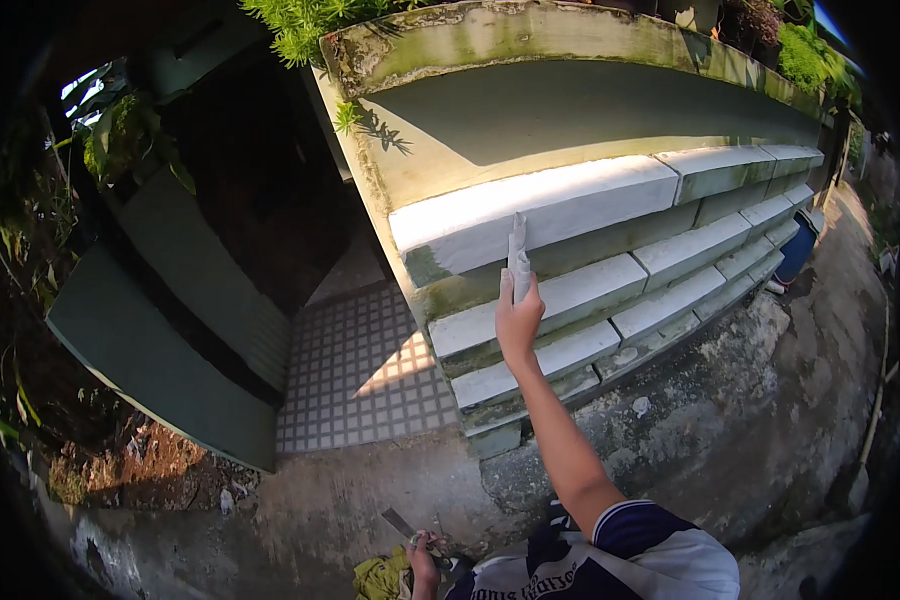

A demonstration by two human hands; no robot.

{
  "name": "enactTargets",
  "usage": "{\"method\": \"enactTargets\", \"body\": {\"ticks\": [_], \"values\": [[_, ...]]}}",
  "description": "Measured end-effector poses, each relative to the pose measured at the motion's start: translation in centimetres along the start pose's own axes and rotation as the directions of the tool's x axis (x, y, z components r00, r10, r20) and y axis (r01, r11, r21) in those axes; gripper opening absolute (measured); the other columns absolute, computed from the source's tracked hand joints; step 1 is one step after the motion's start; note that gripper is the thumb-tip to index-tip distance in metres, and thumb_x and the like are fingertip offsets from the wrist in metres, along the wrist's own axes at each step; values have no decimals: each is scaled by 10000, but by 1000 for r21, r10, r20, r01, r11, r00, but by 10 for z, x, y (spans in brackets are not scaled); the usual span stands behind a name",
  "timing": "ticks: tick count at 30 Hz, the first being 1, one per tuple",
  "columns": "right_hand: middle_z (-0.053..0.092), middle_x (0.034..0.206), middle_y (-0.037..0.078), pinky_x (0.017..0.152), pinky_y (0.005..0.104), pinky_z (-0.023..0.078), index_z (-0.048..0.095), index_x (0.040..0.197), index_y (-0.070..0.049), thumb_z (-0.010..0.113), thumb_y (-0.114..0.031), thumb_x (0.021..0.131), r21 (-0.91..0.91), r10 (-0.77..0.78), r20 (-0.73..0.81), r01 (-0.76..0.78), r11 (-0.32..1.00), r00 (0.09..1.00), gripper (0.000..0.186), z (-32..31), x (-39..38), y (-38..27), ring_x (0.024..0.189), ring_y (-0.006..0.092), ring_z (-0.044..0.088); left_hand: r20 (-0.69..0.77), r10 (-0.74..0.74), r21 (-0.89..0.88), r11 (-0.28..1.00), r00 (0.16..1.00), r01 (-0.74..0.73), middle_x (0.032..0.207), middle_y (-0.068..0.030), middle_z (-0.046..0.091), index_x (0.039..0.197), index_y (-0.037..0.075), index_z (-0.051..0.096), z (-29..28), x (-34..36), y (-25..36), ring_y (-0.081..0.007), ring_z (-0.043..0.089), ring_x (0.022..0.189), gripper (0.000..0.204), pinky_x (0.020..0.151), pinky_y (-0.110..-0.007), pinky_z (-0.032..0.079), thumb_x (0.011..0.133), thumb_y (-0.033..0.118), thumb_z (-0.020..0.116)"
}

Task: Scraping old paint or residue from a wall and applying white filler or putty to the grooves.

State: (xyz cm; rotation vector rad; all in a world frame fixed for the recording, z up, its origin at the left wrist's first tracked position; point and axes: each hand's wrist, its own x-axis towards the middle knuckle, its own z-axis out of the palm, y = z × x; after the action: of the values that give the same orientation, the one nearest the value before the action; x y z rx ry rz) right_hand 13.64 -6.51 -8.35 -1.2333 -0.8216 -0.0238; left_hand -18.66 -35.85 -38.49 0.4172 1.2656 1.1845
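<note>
My right hand [520,315] reaches up with its fingers closed round a whitish, paint-covered paintbrush [518,258]. The brush's tip meets the front face of the top ledge [590,205] on a stepped wall. White paint covers the top of that ledge and much of its front, while a greenish-grey patch shows at the lower left corner. Low in the view, my left hand [424,565] is closed on a scraper with a flat metal blade [399,522]; its handle is mostly hidden in the fingers. A yellow-green cloth-like thing [382,576] lies beside that hand.
Lower white-topped ledges [585,290] run along the wall to the right. To the left are a tiled doorway floor [355,365] and a green panel [170,350]. A blue container [796,250] stands at the far right on the concrete path. Plants top the wall.
</note>
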Motion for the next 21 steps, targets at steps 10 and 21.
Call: {"method": "enactTargets", "body": {"ticks": [10,21], "values": [[613,686,223,564,479,448,570,929,-21,644,-206,885,-145,-141,244,180,973,959,205,4,-16,-6,695,445,602,-30,-18,-48,999,999,16,823,-28,583,962,135,530,-19,-8,20,-194,620,716,66,531,-320,474,930,192,530],[626,706,206,568,491,478,552,998,-54,696,-221,808,-251,-57,179,102,963,982,291,6,-16,-11,676,419,617,-49,34,-2,999,998,-34,797,-30,588,951,113,546,-25,1,37,-192,628,688,81,518,-287,467,919,186,552]]}}
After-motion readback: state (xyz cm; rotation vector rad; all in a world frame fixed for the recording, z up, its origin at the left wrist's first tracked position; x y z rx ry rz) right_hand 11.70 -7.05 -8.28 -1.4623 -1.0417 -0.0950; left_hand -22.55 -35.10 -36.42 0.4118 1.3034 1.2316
